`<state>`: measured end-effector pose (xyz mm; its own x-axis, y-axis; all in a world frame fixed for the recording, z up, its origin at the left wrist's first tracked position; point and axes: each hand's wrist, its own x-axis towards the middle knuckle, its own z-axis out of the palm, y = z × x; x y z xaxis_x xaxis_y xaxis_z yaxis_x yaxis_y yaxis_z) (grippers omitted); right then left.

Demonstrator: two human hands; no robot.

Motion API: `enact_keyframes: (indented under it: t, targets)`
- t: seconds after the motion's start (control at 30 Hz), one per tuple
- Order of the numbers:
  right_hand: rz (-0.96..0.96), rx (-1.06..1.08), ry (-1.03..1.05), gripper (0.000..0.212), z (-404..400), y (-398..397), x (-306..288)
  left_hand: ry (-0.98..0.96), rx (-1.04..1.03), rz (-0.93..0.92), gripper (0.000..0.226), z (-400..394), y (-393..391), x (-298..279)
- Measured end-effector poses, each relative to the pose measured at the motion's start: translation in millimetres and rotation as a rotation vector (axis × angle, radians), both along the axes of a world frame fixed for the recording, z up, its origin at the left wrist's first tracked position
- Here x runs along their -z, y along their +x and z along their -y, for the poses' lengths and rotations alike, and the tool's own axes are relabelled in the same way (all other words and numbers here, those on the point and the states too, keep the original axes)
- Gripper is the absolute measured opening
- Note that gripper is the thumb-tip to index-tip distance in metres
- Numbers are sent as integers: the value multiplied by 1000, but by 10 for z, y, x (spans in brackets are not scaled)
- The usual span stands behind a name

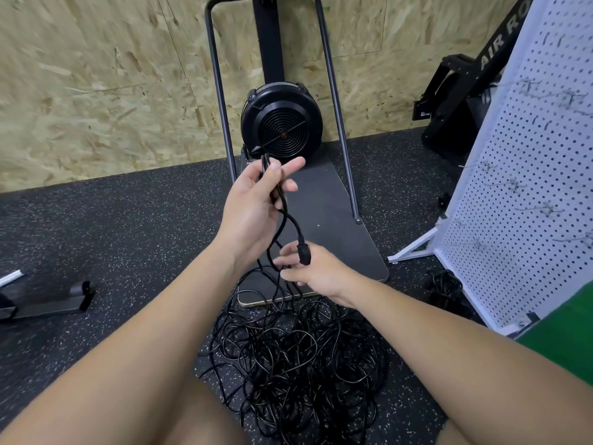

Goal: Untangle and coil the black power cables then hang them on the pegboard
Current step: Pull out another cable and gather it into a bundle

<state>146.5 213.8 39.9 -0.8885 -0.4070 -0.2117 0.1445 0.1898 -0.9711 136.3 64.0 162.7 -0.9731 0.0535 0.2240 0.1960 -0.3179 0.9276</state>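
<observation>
White letters "AIR RO" (cut off by the frame edge) run up a black machine (pixel 500 43) at 2 o'clock, behind the white pegboard (pixel 526 175) at 3 o'clock. The left hand (pixel 256 200), raised palm-up at centre, grips several loops of black cable (pixel 282 220) between thumb and curled fingers, index finger pointing out. Just below, toward 5 o'clock, the right hand (pixel 314 268) pinches the cable's plug (pixel 304 250). Strands drop from both hands into the tangled pile (pixel 295 358) on the speckled floor (pixel 128 226) at 6 o'clock. A black fan (pixel 281 122) stands at 12 o'clock.
</observation>
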Motion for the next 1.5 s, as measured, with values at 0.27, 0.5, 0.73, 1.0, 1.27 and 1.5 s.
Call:
enact_keyframes:
  t: [0.27,0.5,0.73,1.0,1.27,1.5]
  targets:
    - [-53,59,-31,23,-349,-67,-459,133,-215,87,47,414,-160,55]
    - [-114,160,-278,19,-639,-111,-1014,-276,-264,24,16,546,-126,232]
    - [-245,321,-511,14,-584,-153,-1194,-669,207,-10,28,80,179,450]
    - [-203,346,-414,18,-607,-204,-991,-639,189,-52,4,-21,185,612]
    - [-143,89,143,22,-572,11,-681,-487,-28,22,8,33,61,577]
    - [-278,33,150,20,-317,66,-519,-436,-85,29,19,34,47,465]
